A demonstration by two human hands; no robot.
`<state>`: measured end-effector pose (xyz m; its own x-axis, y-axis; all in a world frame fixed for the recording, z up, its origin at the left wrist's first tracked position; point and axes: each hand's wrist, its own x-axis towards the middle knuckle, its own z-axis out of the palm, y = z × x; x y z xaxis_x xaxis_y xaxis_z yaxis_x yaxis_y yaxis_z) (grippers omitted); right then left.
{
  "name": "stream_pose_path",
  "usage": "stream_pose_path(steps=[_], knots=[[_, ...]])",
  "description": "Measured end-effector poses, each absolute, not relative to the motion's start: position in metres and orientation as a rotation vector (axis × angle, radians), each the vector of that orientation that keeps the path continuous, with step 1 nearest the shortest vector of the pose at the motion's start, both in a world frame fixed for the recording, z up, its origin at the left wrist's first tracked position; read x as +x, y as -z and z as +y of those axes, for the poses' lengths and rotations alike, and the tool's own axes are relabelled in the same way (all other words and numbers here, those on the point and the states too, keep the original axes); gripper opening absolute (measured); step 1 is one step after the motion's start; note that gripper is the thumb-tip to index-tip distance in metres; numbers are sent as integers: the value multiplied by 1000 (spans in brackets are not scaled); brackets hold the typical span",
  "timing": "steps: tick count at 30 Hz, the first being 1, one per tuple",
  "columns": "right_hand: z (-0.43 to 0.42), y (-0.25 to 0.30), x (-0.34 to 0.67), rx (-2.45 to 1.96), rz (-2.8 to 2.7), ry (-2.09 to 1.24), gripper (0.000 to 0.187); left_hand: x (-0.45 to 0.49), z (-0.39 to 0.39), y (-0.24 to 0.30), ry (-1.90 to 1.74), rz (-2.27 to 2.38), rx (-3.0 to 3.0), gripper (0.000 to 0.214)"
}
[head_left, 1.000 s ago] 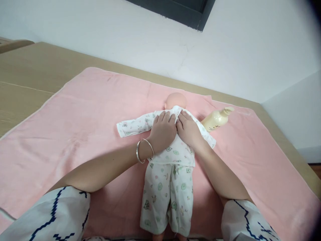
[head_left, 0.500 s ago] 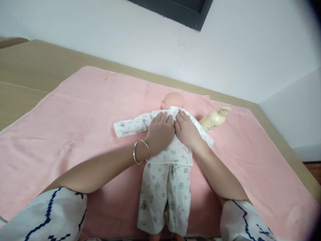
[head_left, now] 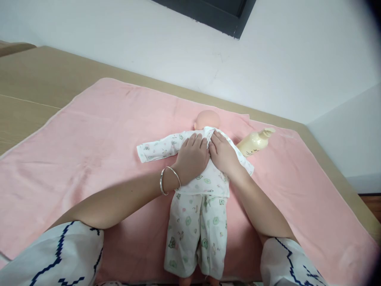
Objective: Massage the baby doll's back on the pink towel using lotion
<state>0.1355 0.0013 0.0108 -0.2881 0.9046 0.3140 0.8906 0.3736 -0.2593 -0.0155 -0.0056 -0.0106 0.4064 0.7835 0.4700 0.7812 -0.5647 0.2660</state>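
Two flat palms are pressed on a doll (head_left: 197, 222) laid lengthwise, head toward twelve o'clock. At nine o'clock, a wooden table (head_left: 29, 79) is covered by a pink blanket (head_left: 89, 139), seemingly spread as padding. At the centre, the left hand (head_left: 192, 159), a bracelet (head_left: 169, 180) at its wrist, and the right hand (head_left: 223, 157) are set side by side on the doll's back. The fingers are held open and nothing is clasped, the doll apparently being steadied. A bottle (head_left: 254, 143) is left lying at two o'clock, close by.
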Motion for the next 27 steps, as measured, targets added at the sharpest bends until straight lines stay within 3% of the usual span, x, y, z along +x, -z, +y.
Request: stream_pose_path(steps=[6, 11, 18, 22, 27], knots=[[-24, -14, 124, -1718, -2254, 93, 45, -24, 11, 11, -895, 1409, 2640, 42], [-12, -19, 134, -1672, -2250, -41, 37, -21, 5, 15, -954, 1281, 2774, 40], [-9, -9, 131, -1691, -2214, 6, 49, -23, 13, 15, -982, 1459, 2617, 43], [-28, -12, 122, -1648, -2278, 70, 47, -24, 12, 17, -1030, 1368, 2668, 30], [-7, -14, 135, -1669, -2223, -97, 45, -24, 11, 17, -1074, 1361, 2646, 27]])
